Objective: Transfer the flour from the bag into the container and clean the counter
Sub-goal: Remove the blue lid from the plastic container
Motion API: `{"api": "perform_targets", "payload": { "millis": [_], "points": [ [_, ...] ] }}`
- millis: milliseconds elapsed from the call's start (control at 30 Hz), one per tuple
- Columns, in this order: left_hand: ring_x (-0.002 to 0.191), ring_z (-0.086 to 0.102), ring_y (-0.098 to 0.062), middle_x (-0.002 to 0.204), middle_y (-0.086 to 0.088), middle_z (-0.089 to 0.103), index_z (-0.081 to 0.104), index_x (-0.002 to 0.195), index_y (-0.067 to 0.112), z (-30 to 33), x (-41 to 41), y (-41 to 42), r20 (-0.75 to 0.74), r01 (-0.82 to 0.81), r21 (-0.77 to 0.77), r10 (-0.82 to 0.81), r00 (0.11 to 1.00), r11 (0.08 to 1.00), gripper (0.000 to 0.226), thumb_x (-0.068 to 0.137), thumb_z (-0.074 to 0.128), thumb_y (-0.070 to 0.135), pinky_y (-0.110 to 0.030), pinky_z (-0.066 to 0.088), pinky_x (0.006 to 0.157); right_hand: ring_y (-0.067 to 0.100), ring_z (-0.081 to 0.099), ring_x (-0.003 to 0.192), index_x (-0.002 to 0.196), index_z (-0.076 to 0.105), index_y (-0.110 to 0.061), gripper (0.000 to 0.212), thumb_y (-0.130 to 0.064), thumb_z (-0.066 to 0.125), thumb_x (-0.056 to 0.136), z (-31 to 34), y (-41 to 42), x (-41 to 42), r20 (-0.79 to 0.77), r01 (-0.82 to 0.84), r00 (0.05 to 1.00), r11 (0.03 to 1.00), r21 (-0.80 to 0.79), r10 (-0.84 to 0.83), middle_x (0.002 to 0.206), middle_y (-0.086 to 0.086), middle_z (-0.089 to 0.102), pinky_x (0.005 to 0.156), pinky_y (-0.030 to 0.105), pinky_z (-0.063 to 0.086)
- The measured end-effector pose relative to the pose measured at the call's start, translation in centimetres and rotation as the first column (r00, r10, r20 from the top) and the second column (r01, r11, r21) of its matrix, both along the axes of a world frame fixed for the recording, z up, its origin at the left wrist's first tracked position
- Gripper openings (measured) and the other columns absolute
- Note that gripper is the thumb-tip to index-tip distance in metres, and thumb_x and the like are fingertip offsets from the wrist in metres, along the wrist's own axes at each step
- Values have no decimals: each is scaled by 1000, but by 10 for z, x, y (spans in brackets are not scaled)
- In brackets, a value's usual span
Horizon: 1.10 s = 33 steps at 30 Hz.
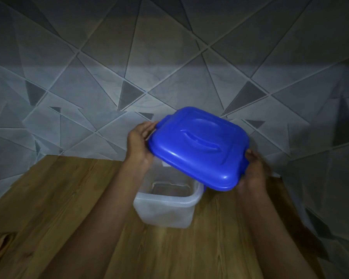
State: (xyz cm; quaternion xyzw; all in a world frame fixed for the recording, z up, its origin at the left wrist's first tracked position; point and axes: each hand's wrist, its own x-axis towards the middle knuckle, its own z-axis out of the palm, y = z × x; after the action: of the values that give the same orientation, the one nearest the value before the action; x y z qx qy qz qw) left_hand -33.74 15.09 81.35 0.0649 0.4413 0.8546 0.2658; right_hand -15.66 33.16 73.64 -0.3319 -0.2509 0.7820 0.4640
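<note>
Wooden counter (69, 198), grey tiled wall (169, 57)

The lid (198, 148) at centre is glossy blue plastic. Below it, the container (165, 206) is cloudy translucent plastic on a matt wood-grain counter (58, 198).

Dim light; grey wall (169, 57) of angular triangular tiles rising behind wood-grain worktop (58, 198), brighter band mid-wall.

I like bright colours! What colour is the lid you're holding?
The lid is bright blue, clear in the head view.
</note>
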Motion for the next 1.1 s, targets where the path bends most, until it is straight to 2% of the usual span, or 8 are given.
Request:
{"api": "perform_targets", "payload": {
  "millis": [133,267,467,600,667,767,967,1100],
  "points": [
    [108,66,-37,119,-24,68,63,121,-7,-31,66,39,-71,96,26,-94,993,995,43,83,62,12,-46,53,96,18,72,86,110,65,-15,21,-13,44,102,-9,-4,40,-174,-45,984,997,-62,34,99,3,76,68,27,61],
    [121,63,-31,133,-11,64,47,140,9,-76,128,69,-204,81,-92,-98,974,993,66,81,76,11,-52,51,102,21,64,114,130,59,-17,35,-7,48,99,-38,-3,74,-125,56,990,995,-86,-66,136,2,62,90,32,52],
    [120,64,-19,133,-1,65,50,136,15,-121,163,92,-377,111,-369,-258,889,923,71,74,83,25,-47,50,105,-4,48,43,123,52,-28,33,-26,65,93,-78,-3,120,7,53,999,985,-161,-53,98,0,63,32,13,34],
    [129,52,-15,139,7,52,52,135,16,-147,171,97,-415,52,-716,-485,770,696,95,56,80,60,-42,47,108,5,61,62,125,64,-16,54,-41,81,80,-117,3,143,110,23,994,988,-153,-7,111,6,68,40,15,43],
    [136,39,-8,144,13,40,37,152,12,-163,171,99,-303,117,-806,-574,761,580,125,47,87,56,-34,40,114,3,47,49,101,68,-17,60,-50,90,58,-132,6,150,149,-36,987,983,-178,63,84,3,65,36,16,36],
    [144,37,-17,159,1,35,28,156,10,-187,165,100,-207,162,-858,-618,759,487,140,37,91,46,-36,40,115,-2,42,42,94,59,-20,34,-37,81,73,-145,6,153,205,-76,971,974,-211,121,64,-9,53,35,15,35],
    [138,47,-23,152,-2,45,33,155,9,-261,153,95,-99,262,-834,-599,794,485,151,23,97,49,-44,48,108,17,69,95,119,62,-15,39,0,73,85,-168,0,153,225,-21,972,979,-202,67,118,3,69,62,22,60],
    [131,54,-21,144,-2,54,42,150,10,-282,155,88,-124,218,-852,-587,800,476,130,39,100,43,-37,54,102,15,64,72,98,61,-13,20,3,69,88,-186,-1,161,336,-95,926,967,-235,173,103,12,65,49,18,53]
  ]
}}
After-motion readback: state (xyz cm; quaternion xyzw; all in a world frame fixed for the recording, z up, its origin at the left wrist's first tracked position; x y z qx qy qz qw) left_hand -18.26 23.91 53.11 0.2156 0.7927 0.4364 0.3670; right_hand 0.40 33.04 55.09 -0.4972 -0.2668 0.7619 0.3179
